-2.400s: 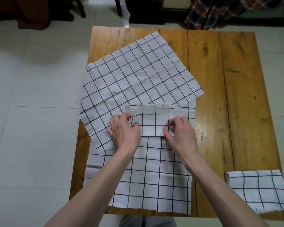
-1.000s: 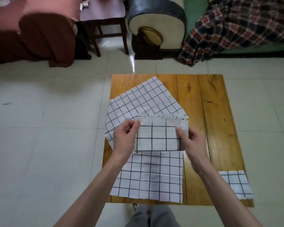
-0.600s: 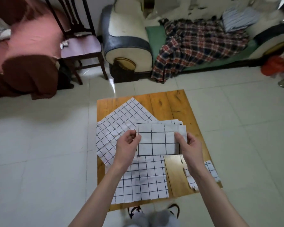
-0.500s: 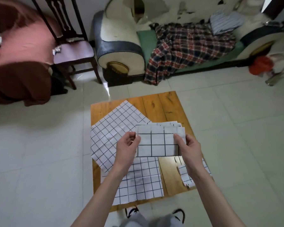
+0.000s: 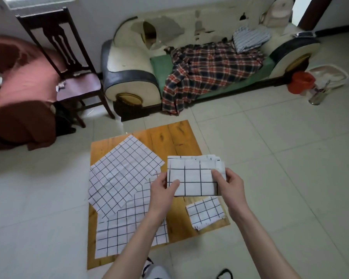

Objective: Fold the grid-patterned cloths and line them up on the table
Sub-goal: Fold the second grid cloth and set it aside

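Note:
I hold a folded white cloth with a black grid in the air above the right part of the low wooden table. My left hand pinches its left edge and my right hand pinches its right edge. Below it, near the table's front right corner, lies another folded grid cloth. Two unfolded grid cloths lie flat on the left half: one turned diagonally, overlapping a second nearer to me.
The table's far right planks are bare wood. Tiled floor surrounds the table. Beyond it stand a dark wooden chair, a worn sofa with a plaid blanket, and a red-covered seat at left.
I lifted the folded cloth off the unfolded cloths and carried it right, above the table's right side. My head rose, so the table looks smaller and the room came into view.

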